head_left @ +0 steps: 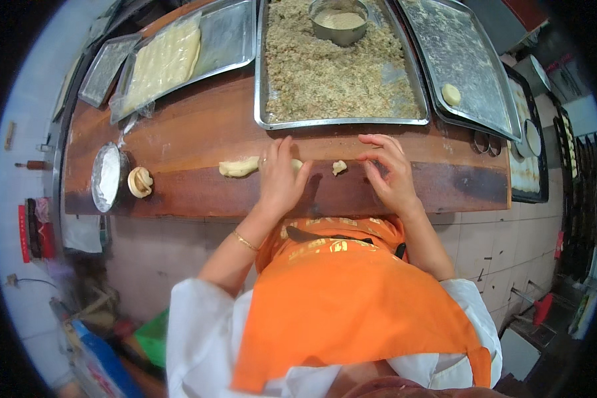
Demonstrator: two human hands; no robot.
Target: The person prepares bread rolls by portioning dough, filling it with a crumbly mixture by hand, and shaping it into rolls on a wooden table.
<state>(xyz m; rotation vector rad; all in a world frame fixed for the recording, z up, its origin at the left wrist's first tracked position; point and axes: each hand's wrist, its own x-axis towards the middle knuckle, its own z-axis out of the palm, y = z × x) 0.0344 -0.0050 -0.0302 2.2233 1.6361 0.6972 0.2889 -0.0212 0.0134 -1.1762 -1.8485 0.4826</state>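
Observation:
A pale dough roll (237,167) lies along the near part of the wooden table. My left hand (280,174) rests across it with fingers stretched out, hiding its middle; a short end shows past the thumb. To the right lies a small torn lump of dough (339,167), apart from the roll. Beside that lump my right hand (388,169) hovers with bent fingers spread and nothing visible between them. Beyond the hands, a metal tray (341,122) holds a crumbly beige-green mixture (331,73), with a metal bowl (341,32) sitting in it.
At the left stand a bowl of white powder (110,171), a folded dough piece (140,182) and a tray with plastic-covered dough (162,63). On the right, a floured tray (474,60) bears one round dough piece (451,95). Metal rings (487,143) lie near the table's right edge.

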